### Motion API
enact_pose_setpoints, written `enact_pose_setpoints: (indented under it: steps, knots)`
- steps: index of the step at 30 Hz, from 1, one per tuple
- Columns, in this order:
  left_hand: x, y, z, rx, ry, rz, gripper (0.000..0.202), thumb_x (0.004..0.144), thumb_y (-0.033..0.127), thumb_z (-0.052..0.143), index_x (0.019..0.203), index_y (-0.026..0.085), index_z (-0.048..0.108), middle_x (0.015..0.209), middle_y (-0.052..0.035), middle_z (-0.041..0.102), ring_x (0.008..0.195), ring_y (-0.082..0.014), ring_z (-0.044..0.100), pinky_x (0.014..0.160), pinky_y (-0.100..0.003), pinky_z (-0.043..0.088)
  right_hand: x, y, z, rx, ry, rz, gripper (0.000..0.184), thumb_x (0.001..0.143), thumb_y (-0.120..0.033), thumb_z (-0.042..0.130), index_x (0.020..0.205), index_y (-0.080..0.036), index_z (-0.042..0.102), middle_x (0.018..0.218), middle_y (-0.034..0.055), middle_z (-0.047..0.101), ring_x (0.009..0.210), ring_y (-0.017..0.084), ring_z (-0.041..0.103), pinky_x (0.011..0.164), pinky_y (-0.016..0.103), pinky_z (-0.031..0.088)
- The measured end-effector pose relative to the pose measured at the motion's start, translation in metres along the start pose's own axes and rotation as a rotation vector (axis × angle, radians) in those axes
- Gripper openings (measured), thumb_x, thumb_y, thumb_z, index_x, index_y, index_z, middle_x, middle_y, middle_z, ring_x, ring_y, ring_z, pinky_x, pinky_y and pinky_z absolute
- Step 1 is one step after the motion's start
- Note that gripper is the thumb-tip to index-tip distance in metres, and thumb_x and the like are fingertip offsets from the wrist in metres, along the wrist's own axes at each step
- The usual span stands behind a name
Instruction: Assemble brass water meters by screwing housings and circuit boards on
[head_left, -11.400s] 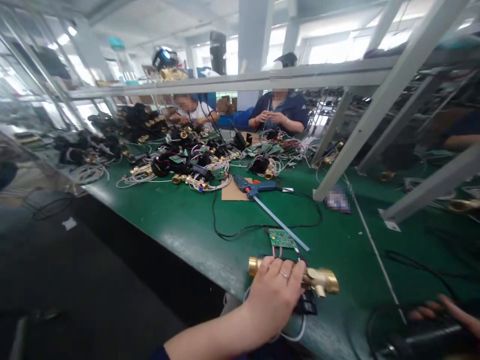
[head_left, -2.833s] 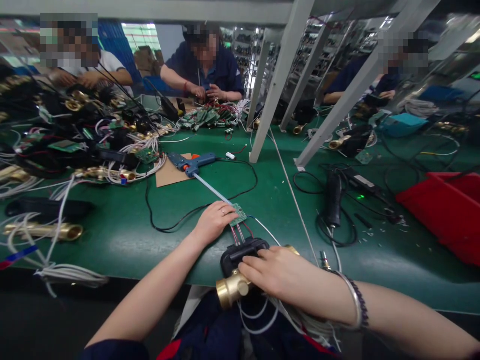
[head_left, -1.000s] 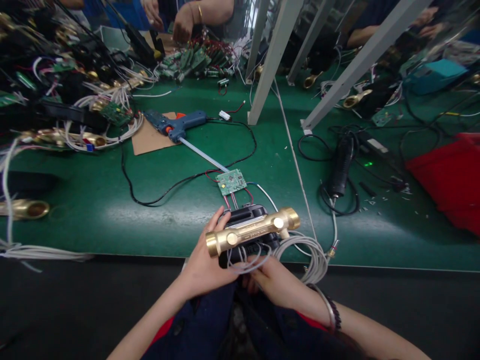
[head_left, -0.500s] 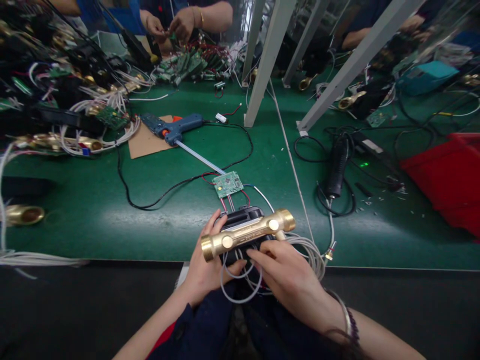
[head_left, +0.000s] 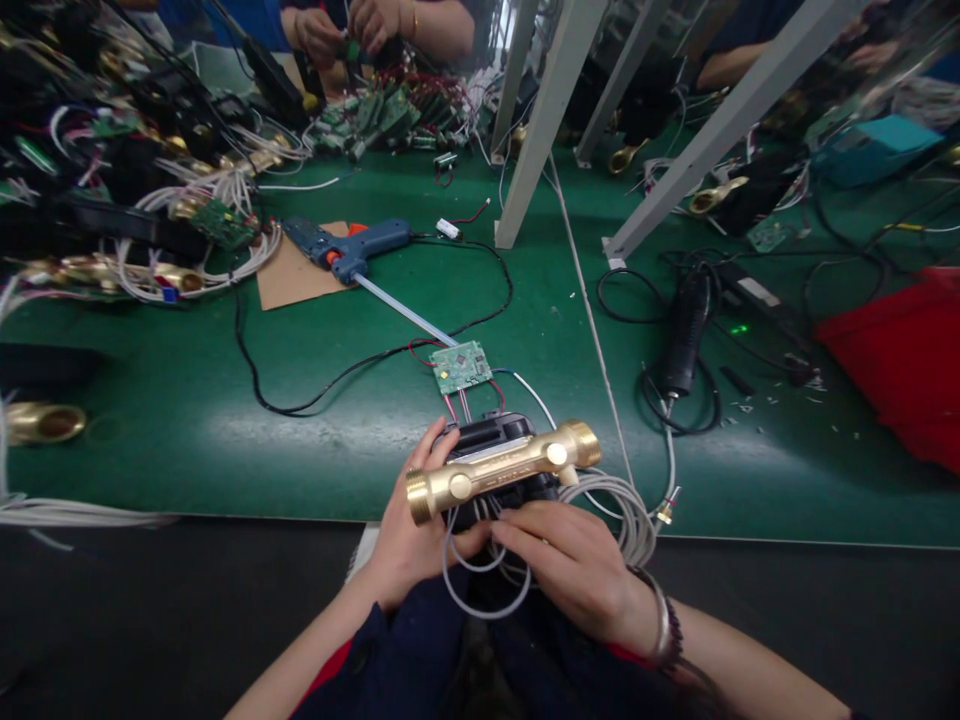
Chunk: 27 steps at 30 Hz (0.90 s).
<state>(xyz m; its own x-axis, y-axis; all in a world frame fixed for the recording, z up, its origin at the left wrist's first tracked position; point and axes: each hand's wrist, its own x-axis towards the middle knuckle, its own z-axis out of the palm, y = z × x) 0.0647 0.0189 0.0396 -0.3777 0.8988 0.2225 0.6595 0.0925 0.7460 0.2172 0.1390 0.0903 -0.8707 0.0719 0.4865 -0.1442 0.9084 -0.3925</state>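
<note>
A brass pipe fitting (head_left: 510,466) with threaded ends lies across a black plastic housing (head_left: 487,432) at the table's front edge. My left hand (head_left: 420,510) is closed around the housing's left side, its thumb underneath near the cables. My right hand (head_left: 574,560) pinches at the grey cables (head_left: 487,612) below the fitting; the fingertips partly hide what they grip. Thin wires run from the housing to a green circuit board (head_left: 460,367) lying flat on the table just beyond it. A coil of grey cable (head_left: 637,520) lies to the right.
A blue glue gun (head_left: 352,248) rests on cardboard (head_left: 292,280). A black-handled tool (head_left: 684,335) and a red bin (head_left: 900,360) are on the right. Brass parts and wires crowd the left. Metal posts (head_left: 551,120) rise ahead, with another person's hands (head_left: 352,30) beyond.
My right hand has shifted down slightly, its fingers drawn together at the cables below the fitting. My left hand keeps its hold on the housing. The view has shifted slightly.
</note>
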Motion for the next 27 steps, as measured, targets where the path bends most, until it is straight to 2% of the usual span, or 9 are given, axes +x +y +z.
enact_pose_setpoints:
  steps: [8,13,16,18,21,23,25,27]
  knots:
    - [0.000,0.002,-0.001,-0.034,-0.014,-0.044,0.081,0.072,0.037,0.068,0.138,0.022,0.024,0.145,-0.0179,0.032,0.133,-0.0325,0.034,0.103,-0.051,0.039,-0.005,0.006,0.004,0.102,0.045,-0.016,0.023,0.095,-0.011,0.039,0.100,-0.013,0.061,0.084,0.0081,0.071,0.079,0.014,0.065,0.069,0.023,0.052]
    - [-0.001,-0.001,-0.002,-0.047,-0.064,-0.072,0.087,0.070,0.038,0.071,0.140,0.023,0.022,0.147,-0.0195,0.028,0.135,-0.0342,0.031,0.104,-0.054,0.038,-0.004,0.009,-0.004,0.130,-0.168,-0.066,0.025,0.097,-0.013,0.036,0.098,-0.013,0.060,0.085,0.0070,0.070,0.074,0.015,0.063,0.065,0.025,0.049]
    - [-0.001,-0.002,-0.003,-0.049,-0.049,-0.053,0.083,0.073,0.045,0.068,0.139,0.022,0.023,0.147,-0.0192,0.028,0.134,-0.0345,0.032,0.103,-0.053,0.039,-0.002,0.009,-0.007,0.121,-0.276,-0.041,0.029,0.097,-0.014,0.033,0.094,-0.012,0.061,0.079,0.0067,0.068,0.068,0.015,0.060,0.059,0.026,0.047]
    - [-0.001,-0.001,-0.003,-0.024,-0.027,-0.048,0.080,0.075,0.044,0.066,0.139,0.023,0.024,0.146,-0.0183,0.030,0.133,-0.0347,0.033,0.102,-0.053,0.040,-0.001,0.008,-0.006,0.093,-0.303,-0.026,0.030,0.097,-0.015,0.032,0.093,-0.012,0.062,0.075,0.0059,0.066,0.064,0.015,0.058,0.055,0.027,0.044]
    - [-0.003,-0.001,0.000,0.043,0.025,-0.042,0.079,0.075,0.042,0.065,0.140,0.023,0.024,0.145,-0.0177,0.031,0.132,-0.0355,0.036,0.100,-0.052,0.042,-0.001,0.006,-0.001,0.058,-0.301,-0.041,0.031,0.097,-0.014,0.032,0.093,-0.013,0.063,0.070,0.0040,0.066,0.061,0.015,0.058,0.053,0.028,0.043]
    - [-0.003,-0.004,0.005,0.081,0.072,-0.042,0.078,0.076,0.042,0.063,0.140,0.022,0.024,0.144,-0.0170,0.032,0.130,-0.0354,0.038,0.098,-0.052,0.044,-0.003,0.006,-0.001,0.084,-0.286,-0.052,0.030,0.096,-0.014,0.033,0.094,-0.014,0.063,0.076,0.0039,0.069,0.062,0.015,0.060,0.054,0.028,0.044]
    - [-0.002,-0.008,0.010,0.100,0.117,-0.040,0.076,0.077,0.043,0.061,0.140,0.023,0.023,0.143,-0.0153,0.034,0.128,-0.0359,0.040,0.099,-0.054,0.043,-0.006,0.009,-0.008,0.215,-0.246,-0.025,0.028,0.097,-0.018,0.036,0.094,-0.016,0.064,0.087,0.0037,0.072,0.068,0.013,0.064,0.058,0.025,0.048]
    - [0.002,-0.012,0.015,0.102,0.163,-0.039,0.077,0.077,0.045,0.058,0.142,0.026,0.021,0.142,-0.0131,0.035,0.127,-0.0372,0.041,0.100,-0.059,0.041,-0.011,0.018,-0.021,0.363,-0.123,0.092,0.026,0.095,-0.028,0.042,0.090,-0.019,0.066,0.085,0.0027,0.073,0.071,0.011,0.067,0.062,0.022,0.051]
